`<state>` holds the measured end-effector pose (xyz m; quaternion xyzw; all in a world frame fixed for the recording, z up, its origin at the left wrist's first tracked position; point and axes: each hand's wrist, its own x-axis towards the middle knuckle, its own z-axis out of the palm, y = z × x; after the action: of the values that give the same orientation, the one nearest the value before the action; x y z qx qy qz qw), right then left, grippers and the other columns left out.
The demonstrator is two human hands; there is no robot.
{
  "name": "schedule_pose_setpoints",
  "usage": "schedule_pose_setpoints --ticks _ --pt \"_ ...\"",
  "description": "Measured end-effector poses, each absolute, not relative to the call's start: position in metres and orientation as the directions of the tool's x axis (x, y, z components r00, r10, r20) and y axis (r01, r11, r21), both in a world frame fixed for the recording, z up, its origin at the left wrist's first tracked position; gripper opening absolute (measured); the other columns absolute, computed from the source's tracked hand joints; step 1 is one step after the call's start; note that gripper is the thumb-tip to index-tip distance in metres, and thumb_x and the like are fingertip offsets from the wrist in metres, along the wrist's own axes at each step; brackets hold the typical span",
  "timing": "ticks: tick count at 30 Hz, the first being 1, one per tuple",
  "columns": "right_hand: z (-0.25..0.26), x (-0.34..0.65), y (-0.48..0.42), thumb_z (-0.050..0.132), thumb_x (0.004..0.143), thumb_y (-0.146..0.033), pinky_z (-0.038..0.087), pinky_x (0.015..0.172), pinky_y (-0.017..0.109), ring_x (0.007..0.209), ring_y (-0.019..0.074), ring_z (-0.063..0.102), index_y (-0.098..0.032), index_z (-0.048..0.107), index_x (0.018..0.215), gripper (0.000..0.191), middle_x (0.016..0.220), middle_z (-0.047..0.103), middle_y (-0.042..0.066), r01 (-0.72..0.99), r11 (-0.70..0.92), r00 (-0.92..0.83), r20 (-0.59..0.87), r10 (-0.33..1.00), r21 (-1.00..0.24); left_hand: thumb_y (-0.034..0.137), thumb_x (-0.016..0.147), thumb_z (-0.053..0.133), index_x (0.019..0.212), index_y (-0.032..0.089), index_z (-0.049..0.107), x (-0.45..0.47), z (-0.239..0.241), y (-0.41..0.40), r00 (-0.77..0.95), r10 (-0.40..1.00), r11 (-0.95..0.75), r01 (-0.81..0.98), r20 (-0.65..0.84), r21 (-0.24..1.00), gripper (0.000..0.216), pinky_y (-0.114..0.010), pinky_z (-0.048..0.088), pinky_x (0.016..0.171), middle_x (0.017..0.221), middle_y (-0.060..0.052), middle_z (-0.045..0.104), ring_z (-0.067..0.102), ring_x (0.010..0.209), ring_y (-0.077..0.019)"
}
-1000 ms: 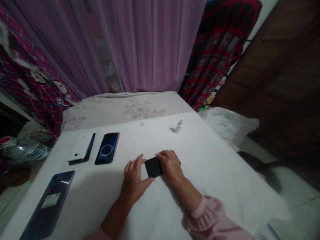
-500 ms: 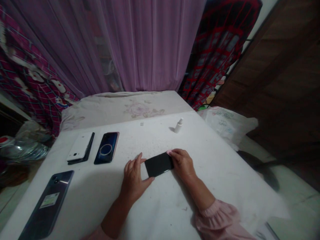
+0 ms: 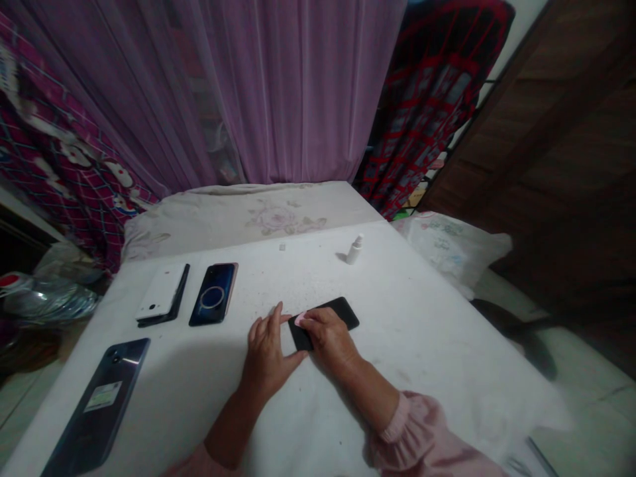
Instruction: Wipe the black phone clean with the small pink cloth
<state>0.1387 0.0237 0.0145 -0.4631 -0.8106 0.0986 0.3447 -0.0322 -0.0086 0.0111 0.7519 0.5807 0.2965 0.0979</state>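
Observation:
A black smartphone lies flat on the white-covered table, its dark face up. My left hand grips its left end, thumb at the near edge and a fingertip at the far corner. Pinched in my right hand is a small pink piece, maybe a cloth or pad, pressed on the left part of the phone. My right hand covers the phone's middle. Beyond the phone stands a small white spray bottle.
To the left lie a dark blue phone stack, a white phone on a dark one, and a large dark phone with a label. A small grey square lies farther back. A plastic bag hangs off the right edge.
My right hand has slid left along the phone with the pink piece, from its right end to its left part. My left hand keeps its place at the left end.

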Motion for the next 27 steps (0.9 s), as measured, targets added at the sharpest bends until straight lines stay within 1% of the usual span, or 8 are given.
schedule_pose_setpoints --ticks 5,7,10,13,16,20,23,27 --pt "0.009 0.178 0.044 0.051 0.093 -0.022 0.053 0.075 0.035 0.087 0.0233 0.064 -0.022 0.078 0.097 0.028 0.092 0.071 0.010 0.782 0.372 -0.120 0.466 0.877 -0.500 0.025 0.070 0.073 0.150 0.023 0.011 -0.033 0.012 -0.009 0.153 0.941 -0.295 0.808 0.303 0.510 0.101 -0.055 0.029 0.111 0.123 -0.008 0.064 0.057 0.119 -0.0295" --pt "0.009 0.173 0.046 0.051 0.092 -0.021 0.053 0.074 0.034 0.087 0.0229 0.063 -0.021 0.078 0.097 0.028 0.091 0.071 0.011 0.785 0.361 -0.107 0.465 0.879 -0.504 0.025 0.069 0.074 0.150 0.024 0.011 -0.032 0.012 -0.009 0.148 0.943 -0.288 0.809 0.298 0.512 0.102 -0.055 0.029 0.111 0.124 -0.008 0.064 0.057 0.119 -0.0294" --pt "0.009 0.146 0.040 0.055 0.092 -0.019 0.052 0.073 0.032 0.085 0.0216 0.062 -0.021 0.078 0.098 0.023 0.091 0.072 0.009 0.745 0.459 -0.210 0.482 0.850 -0.485 0.024 0.068 0.075 0.150 0.025 0.008 -0.032 0.010 -0.008 0.144 0.943 -0.284 0.819 0.301 0.499 0.106 -0.055 0.029 0.111 0.124 -0.007 0.065 0.056 0.119 -0.0298" --pt "0.011 0.122 0.029 0.059 0.090 -0.018 0.052 0.073 0.031 0.086 0.0204 0.063 -0.022 0.076 0.100 0.020 0.091 0.072 0.009 0.666 0.567 -0.316 0.505 0.803 -0.485 0.023 0.068 0.075 0.151 0.025 0.005 -0.032 0.008 -0.008 0.148 0.940 -0.289 0.827 0.309 0.483 0.108 -0.054 0.030 0.111 0.124 -0.007 0.065 0.056 0.121 -0.0303" --pt "0.015 0.123 0.020 0.062 0.088 -0.015 0.051 0.072 0.029 0.085 0.0191 0.063 -0.023 0.075 0.100 0.020 0.092 0.072 0.008 0.602 0.620 -0.386 0.497 0.777 -0.503 0.023 0.068 0.075 0.151 0.025 0.006 -0.033 0.007 -0.007 0.148 0.941 -0.288 0.824 0.304 0.488 0.108 -0.054 0.030 0.111 0.123 -0.007 0.065 0.056 0.120 -0.0295" --pt "0.023 0.145 0.011 0.062 0.084 -0.009 0.050 0.069 0.026 0.083 0.0169 0.063 -0.024 0.075 0.100 0.025 0.091 0.071 0.006 0.533 0.671 -0.496 0.453 0.741 -0.515 0.025 0.068 0.077 0.151 0.025 0.006 -0.033 0.008 -0.008 0.143 0.942 -0.286 0.814 0.303 0.505 0.109 -0.055 0.030 0.111 0.123 -0.007 0.065 0.057 0.118 -0.0292" --pt "0.025 0.150 0.014 0.063 0.083 -0.007 0.049 0.068 0.025 0.082 0.0164 0.063 -0.024 0.076 0.096 0.025 0.090 0.072 0.005 0.516 0.680 -0.517 0.445 0.732 -0.520 0.026 0.069 0.078 0.151 0.026 0.006 -0.033 0.009 -0.008 0.137 0.942 -0.283 0.816 0.306 0.504 0.109 -0.055 0.030 0.111 0.122 -0.007 0.065 0.057 0.118 -0.0295" --pt "0.021 0.133 0.027 0.065 0.085 -0.013 0.049 0.069 0.026 0.081 0.0175 0.063 -0.022 0.077 0.092 0.017 0.087 0.072 0.006 0.565 0.651 -0.448 0.475 0.758 -0.506 0.025 0.067 0.078 0.151 0.026 0.005 -0.032 0.009 -0.007 0.135 0.944 -0.278 0.821 0.302 0.499 0.111 -0.055 0.030 0.110 0.121 -0.006 0.066 0.057 0.118 -0.0304"
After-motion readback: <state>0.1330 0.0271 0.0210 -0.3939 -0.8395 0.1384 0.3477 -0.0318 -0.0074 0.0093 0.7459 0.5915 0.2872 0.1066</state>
